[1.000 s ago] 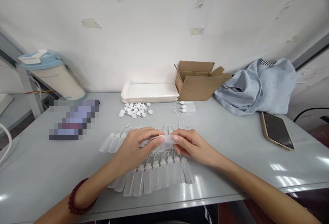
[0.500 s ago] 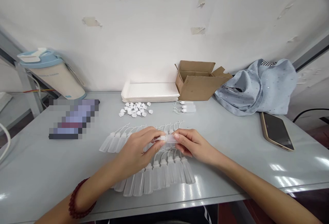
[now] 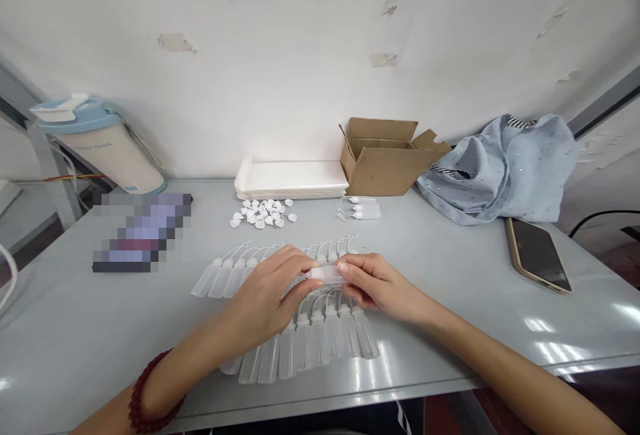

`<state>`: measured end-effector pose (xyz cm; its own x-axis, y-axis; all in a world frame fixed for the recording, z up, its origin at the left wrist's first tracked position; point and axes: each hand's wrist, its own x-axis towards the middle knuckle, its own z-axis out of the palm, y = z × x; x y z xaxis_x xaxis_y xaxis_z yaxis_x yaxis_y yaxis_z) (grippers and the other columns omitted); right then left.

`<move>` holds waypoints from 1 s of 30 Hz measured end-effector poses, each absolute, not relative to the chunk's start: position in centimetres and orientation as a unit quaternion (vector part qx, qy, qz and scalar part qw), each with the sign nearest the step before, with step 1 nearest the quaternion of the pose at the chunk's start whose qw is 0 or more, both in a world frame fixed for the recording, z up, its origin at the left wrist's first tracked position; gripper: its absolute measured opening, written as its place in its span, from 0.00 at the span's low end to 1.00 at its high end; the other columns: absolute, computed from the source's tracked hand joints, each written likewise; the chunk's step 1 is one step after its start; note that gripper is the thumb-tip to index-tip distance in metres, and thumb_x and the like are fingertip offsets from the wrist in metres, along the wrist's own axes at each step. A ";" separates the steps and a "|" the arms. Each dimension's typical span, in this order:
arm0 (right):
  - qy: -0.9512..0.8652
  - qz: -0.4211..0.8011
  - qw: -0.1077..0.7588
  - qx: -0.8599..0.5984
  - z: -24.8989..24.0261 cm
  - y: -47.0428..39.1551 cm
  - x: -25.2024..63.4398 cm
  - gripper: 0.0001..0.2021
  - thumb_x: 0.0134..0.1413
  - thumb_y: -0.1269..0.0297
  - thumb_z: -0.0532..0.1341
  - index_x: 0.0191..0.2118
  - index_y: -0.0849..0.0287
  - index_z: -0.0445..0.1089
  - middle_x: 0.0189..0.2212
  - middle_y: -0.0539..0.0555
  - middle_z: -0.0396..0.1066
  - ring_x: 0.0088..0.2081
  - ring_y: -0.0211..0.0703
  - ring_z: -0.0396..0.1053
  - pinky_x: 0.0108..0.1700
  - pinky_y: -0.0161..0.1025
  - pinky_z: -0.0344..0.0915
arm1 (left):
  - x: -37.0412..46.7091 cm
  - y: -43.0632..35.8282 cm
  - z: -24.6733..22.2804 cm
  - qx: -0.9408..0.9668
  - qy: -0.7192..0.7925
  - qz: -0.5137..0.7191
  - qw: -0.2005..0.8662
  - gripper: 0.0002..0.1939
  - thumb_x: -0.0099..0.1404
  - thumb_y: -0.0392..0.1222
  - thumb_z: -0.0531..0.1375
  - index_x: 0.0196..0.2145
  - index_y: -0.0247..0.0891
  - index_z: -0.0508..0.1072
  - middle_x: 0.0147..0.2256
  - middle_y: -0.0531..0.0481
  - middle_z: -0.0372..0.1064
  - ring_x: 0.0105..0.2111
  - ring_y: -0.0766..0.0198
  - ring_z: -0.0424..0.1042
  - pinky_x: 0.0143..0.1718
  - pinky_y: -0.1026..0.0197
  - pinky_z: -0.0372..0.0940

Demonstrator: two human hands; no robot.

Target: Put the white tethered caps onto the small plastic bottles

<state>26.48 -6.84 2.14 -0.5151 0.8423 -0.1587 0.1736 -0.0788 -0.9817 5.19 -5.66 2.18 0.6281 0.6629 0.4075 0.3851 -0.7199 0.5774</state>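
Observation:
A small translucent bottle (image 3: 330,275) with a white cap lies level between my hands. My left hand (image 3: 283,282) pinches its capped end between thumb and fingers. The bottle's body is gripped by my right hand (image 3: 367,280). Under and in front of my hands, a row of translucent bottles (image 3: 304,345) with thin white straps lies on the grey table (image 3: 425,355). Another row (image 3: 220,278) lies behind it, partly hidden by my left hand. Farther back is a pile of small white caps (image 3: 263,212). Several capped bottles (image 3: 367,208) lie to the right of the pile.
A stack of white packets (image 3: 295,178) and an open cardboard box (image 3: 385,168) stand by the wall. At the right are a blue cloth bag (image 3: 530,168) and a phone (image 3: 539,255). A tumbler (image 3: 110,148) and a pixelated object (image 3: 145,232) are at the left.
My left thumb and fingers have shifted slightly at the capped end, and more of the white cap shows. My right hand keeps its grip on the bottle.

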 end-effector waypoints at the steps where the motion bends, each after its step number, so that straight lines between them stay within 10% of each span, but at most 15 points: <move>1: -0.614 0.616 0.276 -0.409 2.1 -6.8 26.5 0.23 0.61 0.47 0.51 0.22 0.59 0.54 0.17 0.44 0.54 0.17 0.28 0.50 0.20 0.31 0.46 | 5.2 -5.6 2.1 0.877 0.297 0.311 0.216 0.06 0.69 0.36 0.52 0.38 0.37 0.68 0.32 0.49 0.68 0.32 0.64 0.65 0.33 0.63 0.61; 16: -0.753 0.392 0.314 -0.425 2.0 -7.2 26.3 0.15 0.62 0.56 0.53 0.36 0.62 0.69 0.25 0.50 0.65 0.27 0.36 0.60 0.29 0.34 0.56 | 5.6 -5.7 2.5 0.844 0.370 0.282 0.265 0.14 0.71 0.41 0.49 0.29 0.36 0.69 0.24 0.53 0.64 0.25 0.67 0.62 0.26 0.64 0.57; 30: -0.538 0.686 0.318 -0.372 2.1 -6.9 26.5 0.20 0.55 0.49 0.59 0.24 0.61 0.61 0.16 0.41 0.45 0.18 0.28 0.41 0.20 0.32 0.41 | 5.8 -6.2 2.1 0.858 0.291 0.364 0.216 0.04 0.69 0.35 0.54 0.39 0.37 0.69 0.31 0.49 0.69 0.33 0.63 0.65 0.34 0.61 0.62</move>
